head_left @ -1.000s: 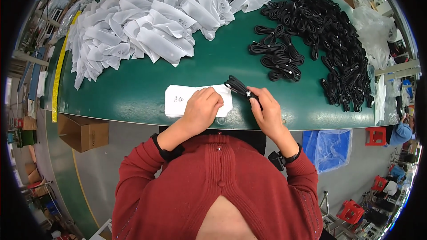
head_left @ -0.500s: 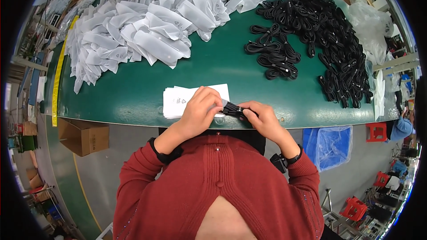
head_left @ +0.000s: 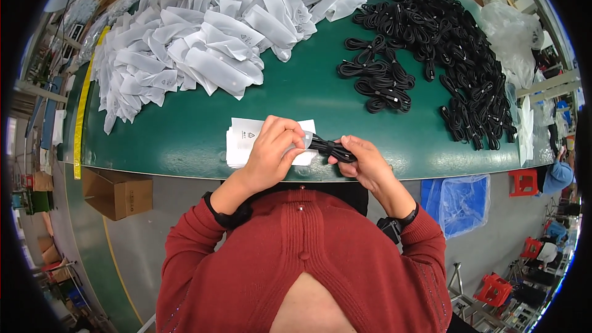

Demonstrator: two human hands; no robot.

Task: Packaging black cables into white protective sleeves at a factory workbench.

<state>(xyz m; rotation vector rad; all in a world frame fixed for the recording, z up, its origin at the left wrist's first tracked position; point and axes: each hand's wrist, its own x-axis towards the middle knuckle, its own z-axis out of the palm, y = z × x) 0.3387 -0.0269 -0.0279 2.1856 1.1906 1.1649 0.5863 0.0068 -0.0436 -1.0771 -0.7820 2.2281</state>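
Just above the table's front edge, my left hand (head_left: 275, 149) pinches the mouth of a small frosted plastic bag (head_left: 307, 140). A coiled black cable (head_left: 335, 150) has its left end at the bag's mouth, partly covered by the film. My right hand (head_left: 366, 161) grips the cable's other end between thumb and fingers. Under and beside my left hand lies a stack of flat white bags (head_left: 238, 139) with small printed marks. How deep the cable sits in the bag is hidden by my left fingers.
A large heap of white bags (head_left: 213, 55) covers the far left of the green table (head_left: 296, 95). Bundled black cables (head_left: 465, 55) pile up on the right, with a smaller group (head_left: 381, 80) nearer. Below the edge are a cardboard box (head_left: 118, 194) and a blue lined bin (head_left: 455, 206).
My right hand has shifted slightly right and its grip has changed, so more of the cable shows. The bag's film at my left fingers now shows more around the cable's end.
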